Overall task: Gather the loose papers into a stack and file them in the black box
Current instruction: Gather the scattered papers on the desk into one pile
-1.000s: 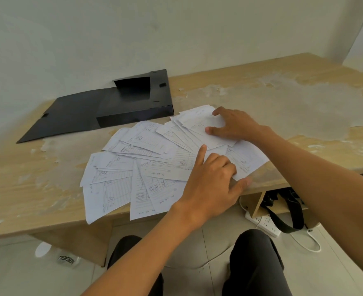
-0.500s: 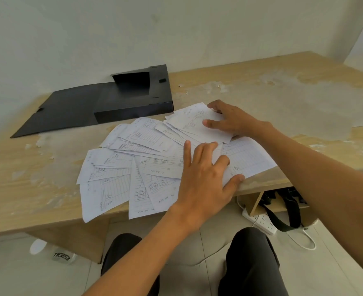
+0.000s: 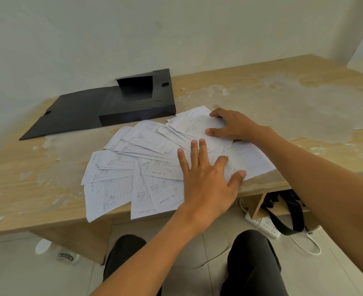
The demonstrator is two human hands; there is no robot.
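Note:
Several loose white papers (image 3: 133,165) with printed tables and handwriting lie fanned out on the wooden desk (image 3: 283,107), some hanging over its front edge. My left hand (image 3: 206,178) lies flat on the right part of the spread, fingers apart, thumb at the desk's edge. My right hand (image 3: 236,127) presses flat on the top sheets at the far right of the fan. Behind the papers lies the black box (image 3: 137,103), open, its lid flap spread flat to the left.
The desk surface is worn with pale peeling patches and stands against a white wall. Under the desk on the right are a white power strip (image 3: 266,225), a black strap (image 3: 283,218) and a shelf. My knees in dark trousers (image 3: 251,259) are below the front edge.
My left hand has uncurled from a pointing finger to a flat, spread palm and slid a little further onto the papers. The right hand stays pressed on the top sheets.

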